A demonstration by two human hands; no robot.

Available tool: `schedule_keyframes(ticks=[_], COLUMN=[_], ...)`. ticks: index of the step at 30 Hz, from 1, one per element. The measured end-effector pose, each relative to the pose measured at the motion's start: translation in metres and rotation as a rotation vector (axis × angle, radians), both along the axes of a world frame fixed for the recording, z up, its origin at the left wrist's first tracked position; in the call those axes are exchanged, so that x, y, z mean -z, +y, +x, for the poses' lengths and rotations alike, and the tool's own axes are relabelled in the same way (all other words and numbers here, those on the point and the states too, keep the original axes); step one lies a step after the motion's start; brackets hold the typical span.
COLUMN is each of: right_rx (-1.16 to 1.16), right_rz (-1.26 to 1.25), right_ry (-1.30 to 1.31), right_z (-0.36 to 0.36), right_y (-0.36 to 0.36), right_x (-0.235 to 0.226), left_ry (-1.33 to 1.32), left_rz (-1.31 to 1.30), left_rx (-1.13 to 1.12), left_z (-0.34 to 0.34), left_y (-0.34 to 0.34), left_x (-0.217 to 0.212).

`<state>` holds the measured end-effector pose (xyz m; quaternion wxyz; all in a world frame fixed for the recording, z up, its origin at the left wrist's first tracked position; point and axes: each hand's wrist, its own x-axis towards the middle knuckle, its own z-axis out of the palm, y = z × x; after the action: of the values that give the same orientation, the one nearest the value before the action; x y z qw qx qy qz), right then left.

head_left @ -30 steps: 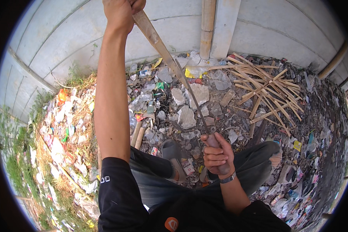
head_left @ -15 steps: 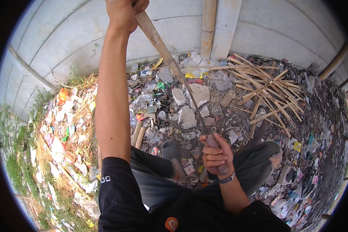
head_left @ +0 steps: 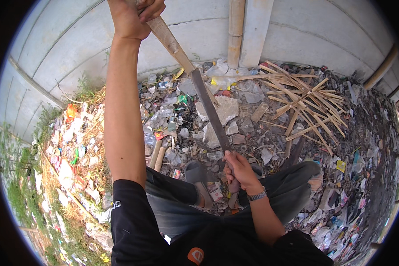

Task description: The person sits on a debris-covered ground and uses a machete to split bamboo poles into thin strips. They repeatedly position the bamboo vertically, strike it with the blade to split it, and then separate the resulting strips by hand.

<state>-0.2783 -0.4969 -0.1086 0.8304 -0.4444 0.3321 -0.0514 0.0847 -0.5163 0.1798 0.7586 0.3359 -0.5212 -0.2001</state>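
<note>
My left hand [head_left: 131, 20], raised at the top of the view, is closed around the upper end of a long flat bamboo strip [head_left: 172, 46]. The strip slants down to the right. Lower down, my right hand [head_left: 241, 170], with a metal-banded watch at the wrist, grips the handle of a machete [head_left: 210, 111]. Its long dark blade points up and left, with its flat side showing. The blade's tip end overlaps the strip, whose lower end shows just beside the blade. Whether blade and strip touch I cannot tell.
A heap of split bamboo strips [head_left: 303, 102] lies to the right. Concrete chunks [head_left: 224, 108] and litter cover the ground before my sandalled feet. Two short bamboo pieces [head_left: 157, 155] lie near my left leg. A concrete wall [head_left: 190, 33] with a bamboo pole [head_left: 236, 33] stands ahead.
The machete has turned from edge-on to showing its flat side, and my right wrist has rolled over. My left hand and the strip have shifted slightly left.
</note>
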Motion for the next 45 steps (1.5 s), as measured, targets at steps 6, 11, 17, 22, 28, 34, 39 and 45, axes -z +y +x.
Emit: schedule_keyframes(ticks=[6,11,17,22,28,34,39,45], right_rx=[-0.219,-0.024,0.053,0.078,0.043,0.026,0.315,0.092], right_rz=[0.793,0.565,0.581,0.640,0.819,0.725,1.012,0.915], right_ry=[-0.355,-0.199,-0.260,-0.250,-0.341,-0.343,-0.237,-0.365], right_z=[0.001,0.022,0.056,0.063,0.075,0.078,0.087,0.100], right_y=[-0.017,-0.014,-0.024,-0.029,-0.024,-0.017,-0.031,0.006], right_x=[0.017,-0.007,-0.018,-0.006,-0.031,-0.031,0.062,-0.037], left_ry=[0.040,-0.030,0.005,-0.005,-0.052,-0.024,0.030,-0.076], left_rz=[-0.013,-0.037,0.004,0.005,-0.019,-0.039,-0.081,-0.159], left_rx=[0.001,0.133,0.220,0.163,0.158,0.110,0.050,0.226], left_z=[-0.003,-0.011,-0.037,-0.038,-0.043,-0.031,-0.034,-0.025], left_y=[0.002,-0.002,-0.015,-0.012,-0.015,-0.011,-0.004,0.001], left_x=[0.000,0.002,0.001,0.002,0.007,0.003,0.008,0.012])
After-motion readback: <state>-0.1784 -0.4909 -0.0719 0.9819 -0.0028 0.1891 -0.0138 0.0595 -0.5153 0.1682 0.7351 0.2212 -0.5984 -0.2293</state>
